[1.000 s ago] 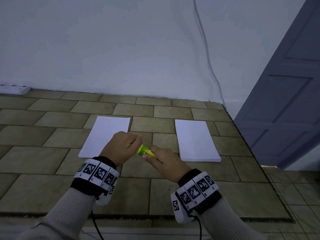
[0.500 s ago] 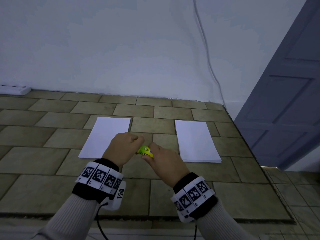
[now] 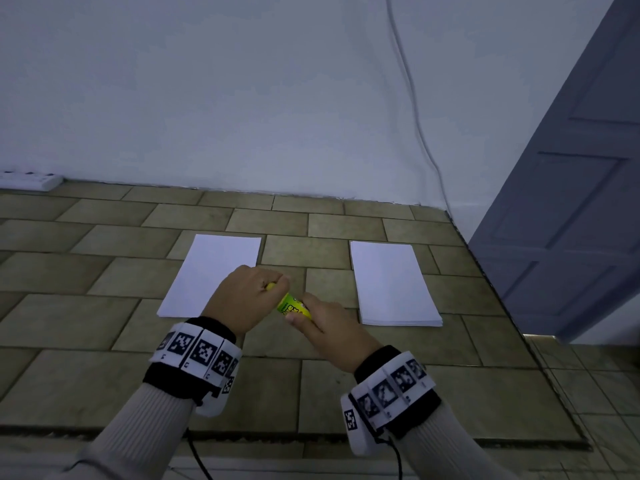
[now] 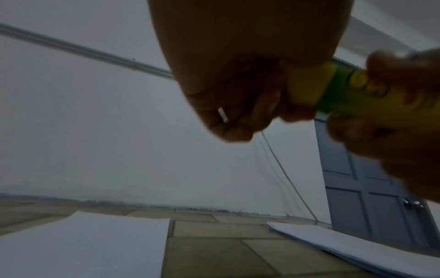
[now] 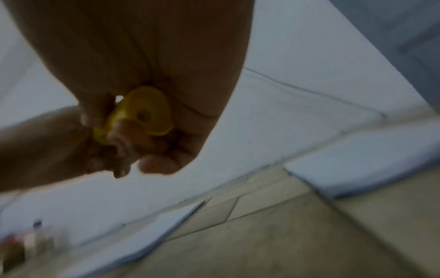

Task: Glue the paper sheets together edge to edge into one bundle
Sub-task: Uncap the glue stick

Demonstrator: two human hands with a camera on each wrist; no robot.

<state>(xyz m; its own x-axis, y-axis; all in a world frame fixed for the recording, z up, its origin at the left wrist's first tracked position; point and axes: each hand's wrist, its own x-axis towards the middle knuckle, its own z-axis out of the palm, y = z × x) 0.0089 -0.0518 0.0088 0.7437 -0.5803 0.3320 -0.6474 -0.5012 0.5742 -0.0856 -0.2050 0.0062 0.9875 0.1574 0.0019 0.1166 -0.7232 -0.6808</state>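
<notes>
- Both hands are meeting above the tan tiled floor (image 3: 104,278), holding a small yellow-and-green glue stick (image 3: 292,304) level between them, clear of the paper.
- The left hand (image 3: 244,297) is curling its fingers round the yellow cap end; in the left wrist view the fingertips (image 4: 264,105) are wrapping the cap right where it meets the green body, a grip that looks meant for pulling or twisting the cap off.
- The right hand (image 3: 329,329) is gripping the printed barrel, fingers curled round it and thumb along the side; the right wrist view is showing the round yellow base (image 5: 145,111) tucked against the palm, likely to brace the tube against the pull.
- The single white paper sheet (image 3: 214,271) is lying flat to the left, just beyond the left hand.
- The thin white stack of paper sheets (image 3: 393,284) is lying well apart on the right, squared up, with bare tiles between the two.
- By the look of it, gluing is not yet starting: the cap appears seated on the stick and no sheets are joined.
</notes>
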